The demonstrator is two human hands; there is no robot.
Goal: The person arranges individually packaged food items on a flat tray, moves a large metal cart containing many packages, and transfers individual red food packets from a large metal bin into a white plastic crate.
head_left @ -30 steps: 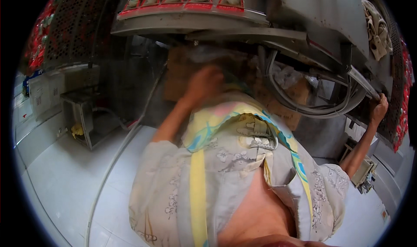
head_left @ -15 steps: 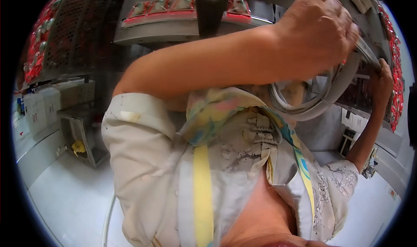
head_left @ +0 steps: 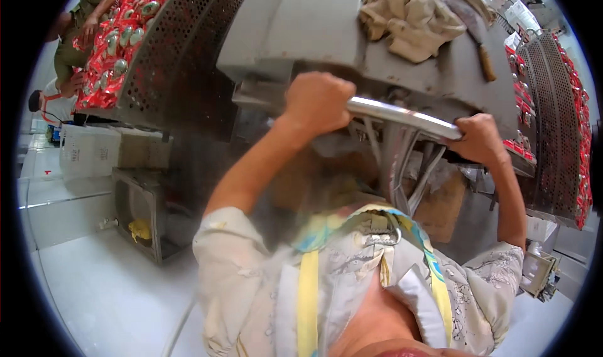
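Note:
My left hand (head_left: 318,102) is closed round the left end of a shiny metal bar handle (head_left: 405,114). At the other end of the same bar, my right hand (head_left: 480,138) has its fingers wrapped round it. The bar runs along the near side of a grey metal machine housing (head_left: 282,24). On top of the housing lies a crumpled beige cloth (head_left: 411,24). A tool with a wooden handle (head_left: 485,63) rests to the right of the cloth. Grey hoses (head_left: 396,162) hang below the bar, in front of my apron.
Perforated metal trays (head_left: 166,61) with red packets (head_left: 119,49) stand at left, and another perforated rack (head_left: 543,93) at right. A co-worker in green (head_left: 78,27) is beyond the left packets. Crates (head_left: 91,149) and a metal box (head_left: 141,212) with a yellow thing sit lower left.
My left hand has come from the upper right, across to the bar's left end. My right hand has shifted left in the picture. My view has swung, showing the housing and cloth more fully.

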